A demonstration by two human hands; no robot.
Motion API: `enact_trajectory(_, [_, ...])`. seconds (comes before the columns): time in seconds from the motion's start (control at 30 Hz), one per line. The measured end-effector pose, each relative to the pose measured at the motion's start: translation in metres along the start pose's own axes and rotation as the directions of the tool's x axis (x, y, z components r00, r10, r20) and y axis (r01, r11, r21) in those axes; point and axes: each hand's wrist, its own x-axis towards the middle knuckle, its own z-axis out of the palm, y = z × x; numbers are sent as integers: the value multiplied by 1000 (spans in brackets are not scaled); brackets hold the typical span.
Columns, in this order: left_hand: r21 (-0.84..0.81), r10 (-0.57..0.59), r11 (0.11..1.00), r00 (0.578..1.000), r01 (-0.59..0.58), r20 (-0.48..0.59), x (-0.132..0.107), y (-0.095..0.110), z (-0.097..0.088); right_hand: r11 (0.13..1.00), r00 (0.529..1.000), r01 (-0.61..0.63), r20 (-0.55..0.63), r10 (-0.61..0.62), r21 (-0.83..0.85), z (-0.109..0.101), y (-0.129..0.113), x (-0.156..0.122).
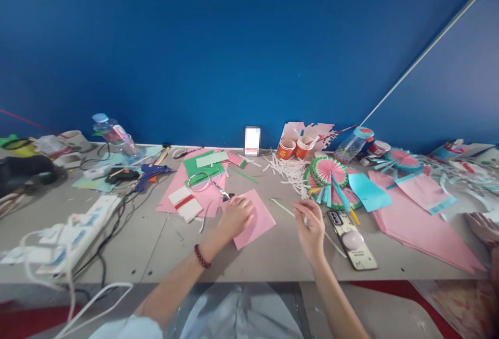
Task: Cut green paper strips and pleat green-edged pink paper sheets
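Observation:
My left hand (239, 216) rests with curled fingers on a square of pink paper (260, 220), closed over its left part. Right behind those fingers lie small scissors (223, 192), their handles partly hidden by the hand. My right hand (311, 226) is raised a little over the table, fingers pinched at a thin pale strip (281, 206). One end of the strip points toward the pink paper; a thin pale length also shows on the other side of the hand. Whether it is one piece is hidden by the fingers.
Left are a blue glue gun (150, 175), a power strip (83, 230) with cables, a roll of tape (198, 182) and green card (195, 170). Right are a phone (356, 253), paper fans (329, 172), red cups (303, 147), pink sheets (421, 230) and another person's hand (483, 226).

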Motion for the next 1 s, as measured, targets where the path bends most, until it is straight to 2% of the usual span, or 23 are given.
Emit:
enact_trajectory(0.1, [1,-27,1000,999,27,20,-11,12,0,971,981,-193,7,194,141,-10,1,8])
enact_trajectory(0.17, [11,-49,999,999,49,19,-18,21,3,910,946,-320,35,322,262,-17,3,13])
enact_trajectory(0.23, [13,-63,998,998,63,0,-25,30,8,840,918,-387,70,391,380,-23,4,19])
enact_trajectory(0.33, [-32,-127,991,992,127,24,-34,45,18,725,884,-456,167,438,516,-30,5,29])
enact_trajectory(0.4, [-76,-183,980,983,184,24,-38,52,24,639,843,-531,270,466,557,-32,3,34])
enact_trajectory(0.5, [-176,-234,957,972,229,-6,-42,60,25,539,746,-666,464,478,516,-29,-4,35])
enact_trajectory(0.57, [-322,-250,921,966,217,-63,-41,61,20,527,673,-732,581,458,432,-21,-10,31])
enact_trajectory(0.63, [-527,-283,832,950,173,-134,-39,62,13,548,597,-768,678,429,331,-11,-17,22])
enact_trajectory(0.67, [-632,-314,760,937,150,-155,-38,62,10,562,562,-775,720,407,287,-5,-20,17])
enact_trajectory(0.77, [-853,-418,502,903,141,-97,-34,62,6,615,462,-769,817,345,175,12,-28,1])
enact_trajectory(0.87, [-928,-484,319,875,194,17,-34,62,9,651,438,-743,850,294,157,23,-31,-13])
enact_trajectory(1.0, [-951,-540,224,840,215,62,-37,59,15,696,456,-706,837,303,133,28,-31,-21])
